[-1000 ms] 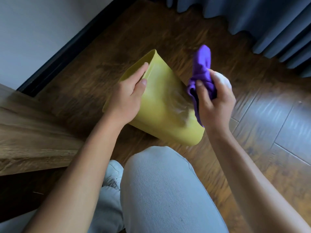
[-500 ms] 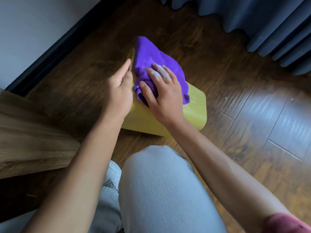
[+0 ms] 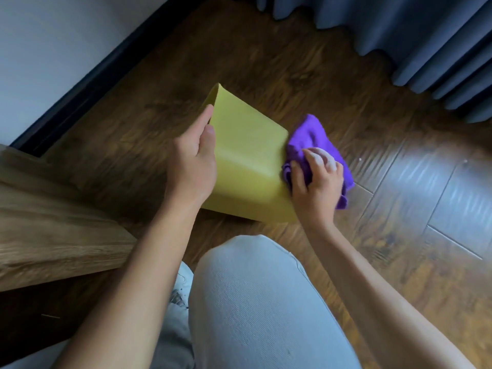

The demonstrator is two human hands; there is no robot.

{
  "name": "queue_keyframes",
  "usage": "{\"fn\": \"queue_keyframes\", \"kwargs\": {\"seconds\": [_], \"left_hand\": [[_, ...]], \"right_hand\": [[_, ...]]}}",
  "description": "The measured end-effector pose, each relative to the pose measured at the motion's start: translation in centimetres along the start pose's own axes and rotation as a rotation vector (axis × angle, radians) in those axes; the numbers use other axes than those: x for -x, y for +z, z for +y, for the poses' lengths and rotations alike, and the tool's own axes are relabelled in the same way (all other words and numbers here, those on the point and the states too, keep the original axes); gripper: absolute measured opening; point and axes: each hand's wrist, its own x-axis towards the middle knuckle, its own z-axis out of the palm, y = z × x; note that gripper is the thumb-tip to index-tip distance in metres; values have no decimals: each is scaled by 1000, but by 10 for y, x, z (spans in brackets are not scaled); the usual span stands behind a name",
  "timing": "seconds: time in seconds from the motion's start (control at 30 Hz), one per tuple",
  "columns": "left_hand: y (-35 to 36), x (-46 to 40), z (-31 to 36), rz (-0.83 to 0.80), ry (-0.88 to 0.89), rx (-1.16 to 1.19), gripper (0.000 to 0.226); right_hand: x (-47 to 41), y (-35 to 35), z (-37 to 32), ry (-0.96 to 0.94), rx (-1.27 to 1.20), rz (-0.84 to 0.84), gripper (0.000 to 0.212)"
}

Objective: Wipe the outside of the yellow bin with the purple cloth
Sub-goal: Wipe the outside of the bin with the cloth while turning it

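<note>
Yellow bin (image 3: 247, 155): lies tipped on its side on the wood floor (image 3: 292, 65), mouth pointing toward the far wall, base toward the person's knee (image 3: 255, 296).
Cloth (image 3: 311, 139): purple, bunched, pressed against the bin's right-hand side near the base, its lower end touching the floor.
Right hand (image 3: 316, 187): fingers curled closed over the cloth, pushing it onto the bin wall.
Left hand (image 3: 191, 166): fingers and thumb wrapped around the bin's left edge near the rim, gripping it to steady it.
What changed: half a second ago the cloth sat on the bin's upper face close to the rim, next to the left hand. Now it has travelled down and across to the right side by the base, and the upper face shows bare.
What that means: one wiping stroke along the top seems finished, and the right side is being worked.
Left to do, as a judgement: the underside resting on the floor and the far side look unreached; the bin would need turning.
Nearby: wooden furniture edge (image 3: 53, 222) at left, grey curtain (image 3: 415, 35) at far right.
</note>
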Motion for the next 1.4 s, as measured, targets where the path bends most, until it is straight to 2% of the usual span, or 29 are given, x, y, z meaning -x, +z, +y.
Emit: {"fn": "queue_keyframes", "kwargs": {"seconds": [0.1,0.2,0.3,0.37,0.53,0.6,0.7,0.8,0.93,1.0,1.13,1.3,1.4], "left_hand": [[7,-2,3,2,48,-59,42],[6,-4,0,33,86,-85,41],[1,-2,-7,36,109,-68,41],[1,3,-10,34,126,-70,40],[2,4,-11,39,176,-147,39],[1,2,-11,48,181,-163,39],[1,2,-11,98,192,-206,39],[4,-1,-4,66,159,-205,40],[9,-9,12,17,136,-194,41],[11,-12,17,18,121,-184,41],[5,-23,15,-37,57,-126,43],[-14,-42,19,-345,39,-110,57],[-16,-43,24,-443,64,-119,64]], "right_hand": [[-8,6,-61,-186,-111,1,30],[-22,16,-86,-195,-107,-36,37],[-38,24,-53,-63,-32,-56,47],[-44,22,-11,43,-52,-73,44],[-6,-2,76,509,-63,-65,36],[7,-12,91,598,-3,-84,37],[-4,-31,78,524,3,1,33],[-23,-44,29,243,-139,96,38],[-21,-25,-44,-180,-212,-33,40],[-14,-10,-57,-254,-180,-73,41],[-14,2,-20,-118,-101,-37,42],[-35,-18,48,269,74,-130,45],[-48,-36,43,234,84,-94,39]]}}
